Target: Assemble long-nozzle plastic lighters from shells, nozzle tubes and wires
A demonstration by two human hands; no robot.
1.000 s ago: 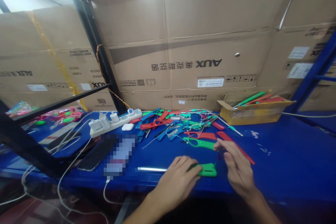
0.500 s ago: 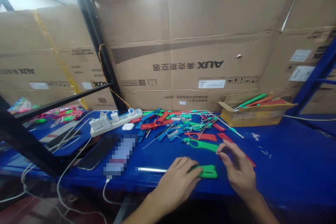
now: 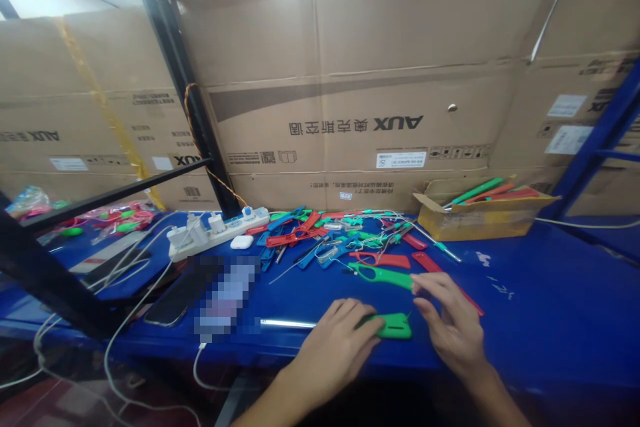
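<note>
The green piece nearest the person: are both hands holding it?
No, only the left hand holds the green piece; the right hand is apart from it.

Free tabletop rightward, parts heap behind

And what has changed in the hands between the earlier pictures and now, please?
The right hand has opened its pinch: thumb and forefinger, together half a second ago, are now apart. Whether they released something thin is unclear. The left hand still holds the slotted green plastic handle on the blue table.
</note>
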